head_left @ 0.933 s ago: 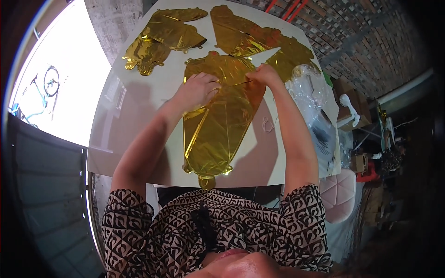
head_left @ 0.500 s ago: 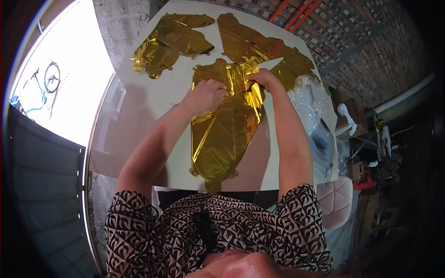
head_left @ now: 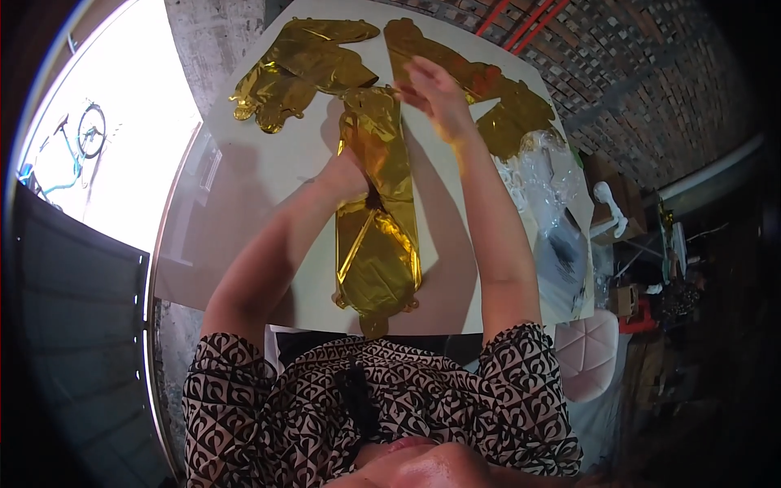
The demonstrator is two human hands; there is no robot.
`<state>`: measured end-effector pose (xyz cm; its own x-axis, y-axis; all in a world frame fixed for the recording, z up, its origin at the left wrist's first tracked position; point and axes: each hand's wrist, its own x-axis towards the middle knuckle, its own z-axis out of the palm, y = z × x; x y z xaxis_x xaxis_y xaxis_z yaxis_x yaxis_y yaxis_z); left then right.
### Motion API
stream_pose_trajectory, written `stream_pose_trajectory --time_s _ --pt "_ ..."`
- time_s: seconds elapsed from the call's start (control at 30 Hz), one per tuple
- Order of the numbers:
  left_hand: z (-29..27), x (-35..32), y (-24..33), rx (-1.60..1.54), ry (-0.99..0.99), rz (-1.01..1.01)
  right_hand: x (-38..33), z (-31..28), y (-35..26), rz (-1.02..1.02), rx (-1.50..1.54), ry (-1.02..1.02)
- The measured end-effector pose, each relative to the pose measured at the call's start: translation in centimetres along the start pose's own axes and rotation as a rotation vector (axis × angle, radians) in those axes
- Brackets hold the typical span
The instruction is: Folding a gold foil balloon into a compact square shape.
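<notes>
A flat, uninflated gold foil balloon (head_left: pixel 378 276) lies lengthwise on the pale table, its right side folded over into a narrow strip. At its left edge, my left hand (head_left: pixel 350 175) reaches under the folded foil, which hides the fingers. My right hand (head_left: pixel 435 91) is raised just right of the balloon's far end, fingers apart and holding nothing. Farther back lie two more flat gold foil balloons, one at the far left (head_left: pixel 313 61) and one at the far right (head_left: pixel 508 106), partly behind my right hand.
Clear plastic wrapping (head_left: pixel 545 179) rests on the right side of the table (head_left: pixel 220 260). Beyond that edge are a pale cushioned stool (head_left: pixel 586 355) and cardboard boxes (head_left: pixel 625 299). A brick wall (head_left: pixel 643 89) rises behind; a bright doorway is at left.
The balloon's right side has been folded over to the left, covering my left fingers. My right hand has let go of the foil and moved up and away.
</notes>
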<state>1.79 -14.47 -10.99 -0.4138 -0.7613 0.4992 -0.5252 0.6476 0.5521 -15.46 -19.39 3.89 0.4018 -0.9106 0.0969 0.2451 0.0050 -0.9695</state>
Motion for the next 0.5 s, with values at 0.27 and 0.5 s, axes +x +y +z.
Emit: stream_pose_trajectory --time_s 0.27,0.5 --pt "-0.9 2.4 2.7 -0.053 -0.101 -0.025 -13.9 -4.6 6.0 -0.167 -1.469 0.027" --pt "-0.1 1.1 1.1 0.022 0.019 0.095 -13.9 -0.7 8.0 -0.14 -1.531 -0.037"
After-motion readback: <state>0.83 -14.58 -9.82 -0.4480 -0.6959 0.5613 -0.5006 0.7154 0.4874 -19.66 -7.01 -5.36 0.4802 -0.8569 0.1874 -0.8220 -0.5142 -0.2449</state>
